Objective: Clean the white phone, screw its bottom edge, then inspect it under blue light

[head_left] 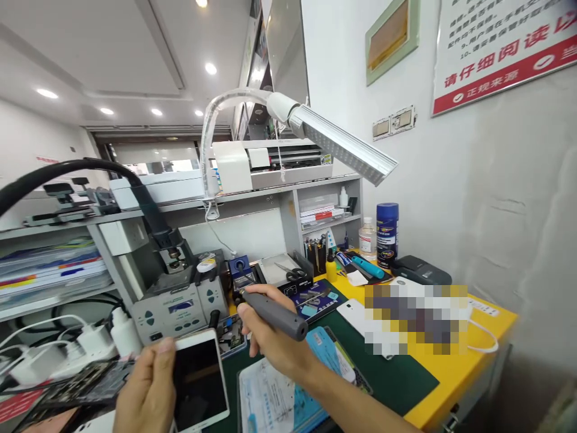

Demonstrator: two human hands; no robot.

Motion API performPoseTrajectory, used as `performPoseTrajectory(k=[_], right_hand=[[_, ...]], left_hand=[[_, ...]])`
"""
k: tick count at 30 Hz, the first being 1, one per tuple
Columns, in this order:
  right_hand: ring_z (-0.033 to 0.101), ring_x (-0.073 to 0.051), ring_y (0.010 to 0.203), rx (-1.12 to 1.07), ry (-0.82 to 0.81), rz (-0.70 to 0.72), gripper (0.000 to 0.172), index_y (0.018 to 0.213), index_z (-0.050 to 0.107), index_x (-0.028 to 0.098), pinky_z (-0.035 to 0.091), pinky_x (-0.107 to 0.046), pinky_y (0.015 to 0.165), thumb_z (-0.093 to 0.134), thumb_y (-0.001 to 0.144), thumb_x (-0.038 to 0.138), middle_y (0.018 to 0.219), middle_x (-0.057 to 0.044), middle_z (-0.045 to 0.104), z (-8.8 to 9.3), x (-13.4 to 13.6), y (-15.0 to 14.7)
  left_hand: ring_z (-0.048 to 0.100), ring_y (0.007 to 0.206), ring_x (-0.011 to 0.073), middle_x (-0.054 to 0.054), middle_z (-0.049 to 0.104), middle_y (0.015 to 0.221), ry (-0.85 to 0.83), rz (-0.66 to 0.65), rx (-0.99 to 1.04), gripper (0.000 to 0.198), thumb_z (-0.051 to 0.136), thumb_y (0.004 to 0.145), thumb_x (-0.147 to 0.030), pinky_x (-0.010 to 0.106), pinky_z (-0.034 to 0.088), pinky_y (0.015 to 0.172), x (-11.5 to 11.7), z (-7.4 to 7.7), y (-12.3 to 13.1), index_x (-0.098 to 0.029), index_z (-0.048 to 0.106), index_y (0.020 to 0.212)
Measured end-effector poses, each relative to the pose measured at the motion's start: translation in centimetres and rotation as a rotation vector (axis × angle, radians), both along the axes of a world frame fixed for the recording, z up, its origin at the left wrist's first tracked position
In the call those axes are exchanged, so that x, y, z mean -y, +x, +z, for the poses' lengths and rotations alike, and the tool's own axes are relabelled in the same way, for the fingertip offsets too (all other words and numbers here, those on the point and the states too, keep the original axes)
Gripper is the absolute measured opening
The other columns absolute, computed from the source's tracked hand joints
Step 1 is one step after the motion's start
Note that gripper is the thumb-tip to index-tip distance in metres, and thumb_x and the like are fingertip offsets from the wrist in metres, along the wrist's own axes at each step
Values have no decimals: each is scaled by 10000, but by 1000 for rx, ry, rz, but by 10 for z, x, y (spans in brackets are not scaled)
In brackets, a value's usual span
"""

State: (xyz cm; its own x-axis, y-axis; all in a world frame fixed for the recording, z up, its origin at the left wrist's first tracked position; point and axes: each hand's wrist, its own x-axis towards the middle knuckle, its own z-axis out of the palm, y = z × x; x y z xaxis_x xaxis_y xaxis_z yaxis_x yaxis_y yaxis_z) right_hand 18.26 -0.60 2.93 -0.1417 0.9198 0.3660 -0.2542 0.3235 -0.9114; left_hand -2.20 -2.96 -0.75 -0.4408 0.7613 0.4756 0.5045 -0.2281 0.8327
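At the lower left, my left hand (146, 388) grips the edge of a white-framed smartphone (201, 382), its dark screen tilted up toward me. In the middle, my right hand (270, 319) is closed around a thick grey pen-shaped electric screwdriver (277, 316). The tool's narrow front end points up and left, and its blunt rear end faces me. Its tip is hard to make out against the clutter behind. Beneath my right forearm lie a white-and-blue packet (274, 391) and a clear case on the green mat (396, 373).
A grey rework station (174, 316) stands behind the phone, with white plugs and bottles at its left. Farther back are scissors (291, 272), a blue parts tray (315, 304) and a pen holder (315, 255). A lamp (342, 141) hangs overhead; a blue spray can (387, 234) stands right.
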Motion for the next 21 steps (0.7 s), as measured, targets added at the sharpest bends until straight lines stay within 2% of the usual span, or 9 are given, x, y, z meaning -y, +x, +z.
performPoseTrajectory(k=[2, 4, 6, 8, 11, 15, 17, 21], right_hand=[[558, -97, 423, 0, 6, -19, 322, 1147, 622, 244, 422, -194, 388, 670, 889, 431, 662, 50, 637, -2, -2, 1], [575, -104, 441, -8, 20, -34, 325, 1143, 623, 241, 429, -198, 397, 664, 893, 443, 680, 43, 647, -3, -3, 1], [583, -106, 458, -19, 35, -33, 330, 1151, 621, 246, 458, -210, 424, 661, 897, 452, 697, 41, 652, -4, -2, 2], [583, -109, 465, -30, 54, -24, 346, 1166, 618, 248, 487, -227, 452, 662, 898, 463, 703, 39, 653, -4, 0, 2], [593, -122, 492, -44, 86, -30, 378, 1190, 613, 246, 520, -250, 486, 662, 900, 483, 726, 23, 665, -3, 3, 4], [622, -159, 542, -38, 133, -65, 406, 1213, 598, 231, 548, -279, 502, 646, 911, 498, 740, -6, 682, -2, 6, 4], [627, -169, 550, -16, 179, -101, 392, 1210, 589, 223, 557, -291, 510, 633, 923, 488, 731, -9, 678, -2, 8, 4], [626, -171, 520, 97, 347, -195, 327, 1209, 598, 228, 547, -294, 512, 639, 933, 398, 696, 6, 668, -7, 4, 11]], left_hand=[[634, 831, 240, -4, 695, 814, -77, -136, 70, 485, 649, 761, -684, 337, 487, 816, 6, 3, 5, -228, 633, 925], [657, 900, 241, 20, 734, 933, -149, -347, 199, 460, 767, 714, -583, 352, 494, 900, 14, 3, 7, -229, 652, 986], [679, 911, 261, 54, 758, 967, -284, -541, 322, 445, 818, 695, -511, 382, 513, 904, 24, 1, 9, -216, 689, 1001], [695, 902, 285, 81, 773, 946, -367, -643, 376, 408, 833, 695, -475, 403, 532, 878, 34, 2, 12, -188, 729, 966], [713, 895, 269, 91, 779, 951, -316, -599, 438, 305, 811, 753, -379, 369, 555, 847, 40, 7, 15, -158, 743, 951], [727, 703, 218, 95, 780, 902, -185, -463, 800, 313, 779, 783, -251, 307, 596, 614, 23, 20, 22, -135, 682, 1057], [733, 721, 228, 108, 773, 905, -136, -493, 898, 329, 692, 848, -252, 332, 609, 606, 7, 26, 28, -120, 632, 1143], [739, 829, 262, 169, 752, 962, -157, -666, 1090, 337, 516, 929, -265, 429, 616, 762, -19, 33, 40, -37, 585, 1167]])
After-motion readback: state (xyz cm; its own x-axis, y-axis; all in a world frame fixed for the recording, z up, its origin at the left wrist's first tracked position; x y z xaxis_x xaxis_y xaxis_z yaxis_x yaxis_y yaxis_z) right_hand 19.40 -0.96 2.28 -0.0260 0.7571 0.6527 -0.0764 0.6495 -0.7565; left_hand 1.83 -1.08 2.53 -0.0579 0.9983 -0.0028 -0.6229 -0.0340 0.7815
